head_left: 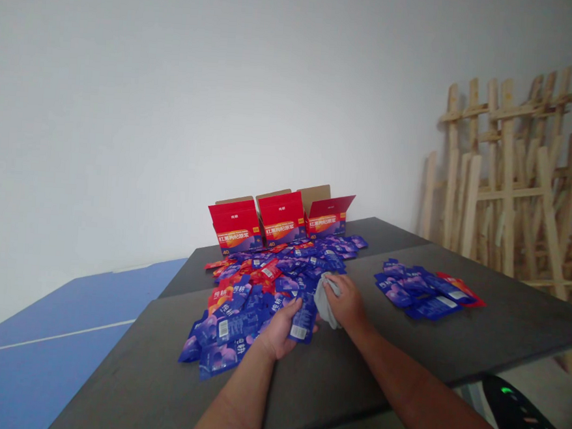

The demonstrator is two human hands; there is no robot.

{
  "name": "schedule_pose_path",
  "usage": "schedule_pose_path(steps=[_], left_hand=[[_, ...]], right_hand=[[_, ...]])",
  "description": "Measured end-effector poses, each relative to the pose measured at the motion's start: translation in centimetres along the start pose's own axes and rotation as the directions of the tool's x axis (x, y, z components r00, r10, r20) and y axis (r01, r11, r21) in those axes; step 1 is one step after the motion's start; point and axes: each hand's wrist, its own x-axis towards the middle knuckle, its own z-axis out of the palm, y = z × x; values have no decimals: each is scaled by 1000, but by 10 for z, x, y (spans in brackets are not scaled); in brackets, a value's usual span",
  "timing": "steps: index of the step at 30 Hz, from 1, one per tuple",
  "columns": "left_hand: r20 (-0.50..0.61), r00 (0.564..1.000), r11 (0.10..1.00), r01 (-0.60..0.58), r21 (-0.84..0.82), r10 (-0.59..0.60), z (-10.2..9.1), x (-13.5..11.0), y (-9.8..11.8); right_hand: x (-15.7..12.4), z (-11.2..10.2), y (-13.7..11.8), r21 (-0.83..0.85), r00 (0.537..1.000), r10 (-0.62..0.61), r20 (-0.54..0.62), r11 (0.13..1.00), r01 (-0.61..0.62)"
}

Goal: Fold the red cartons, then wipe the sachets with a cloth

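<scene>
My left hand [280,330] grips a blue sachet [303,320] at the near edge of a big heap of blue and red sachets [266,285] on the dark table [403,353]. My right hand [347,302] is closed on a grey cloth [323,299], which touches the top of that sachet. Both forearms reach in from the bottom of the view.
Three open red cartons [279,222] stand in a row behind the heap. A smaller spread of blue sachets with a red one [425,291] lies to the right. Wooden frames [513,185] lean on the wall at right. A blue table [46,341] adjoins at left.
</scene>
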Motion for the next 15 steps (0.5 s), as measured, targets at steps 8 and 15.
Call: schedule_pose_path(steps=[8, 15], left_hand=[[105, 993, 959, 87, -268, -60, -4, -1, 15], [135, 976, 962, 193, -194, -168, -2, -4, 11]], right_hand=[[-15, -4, -31, 138, 843, -484, 236, 875, 464], [-25, 3, -49, 187, 655, -668, 353, 736, 650]])
